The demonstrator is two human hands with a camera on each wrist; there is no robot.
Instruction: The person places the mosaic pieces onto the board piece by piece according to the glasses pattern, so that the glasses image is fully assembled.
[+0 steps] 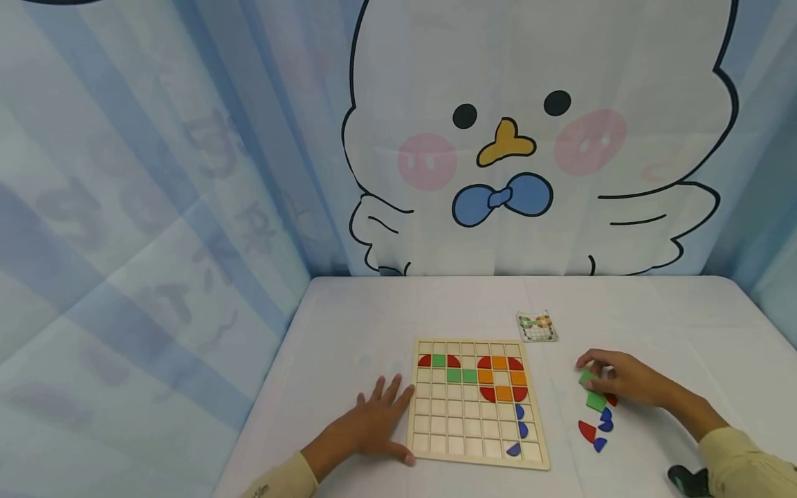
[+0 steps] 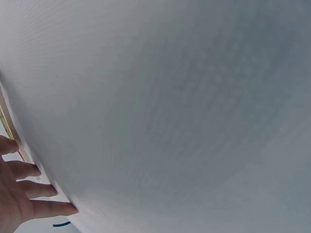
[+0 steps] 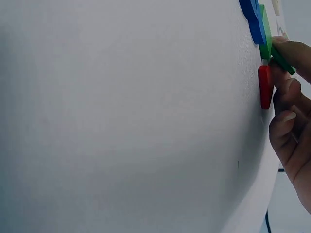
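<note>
A wooden grid board (image 1: 429, 422) lies on the table, with red, green, orange and blue pieces set in its upper rows and right side. My left hand (image 1: 381, 422) rests at the board's left edge, fingers spread; the left wrist view shows those fingers (image 2: 46, 208) straight. To the right of the board, my right hand (image 1: 631, 377) pinches a green square tile (image 3: 283, 60) between thumb and finger, tilted up. Just below it lie another green square (image 1: 596, 401) and a red piece (image 3: 265, 87), partly behind the hand in the head view.
Several blue pieces (image 1: 606, 425) and a red quarter-round piece (image 1: 587, 431) lie nearer the table's front. A small pattern card (image 1: 537, 326) sits behind the board's right corner. A dark object (image 1: 688, 479) is beside the right sleeve. A printed curtain (image 1: 498, 249) hangs behind the table.
</note>
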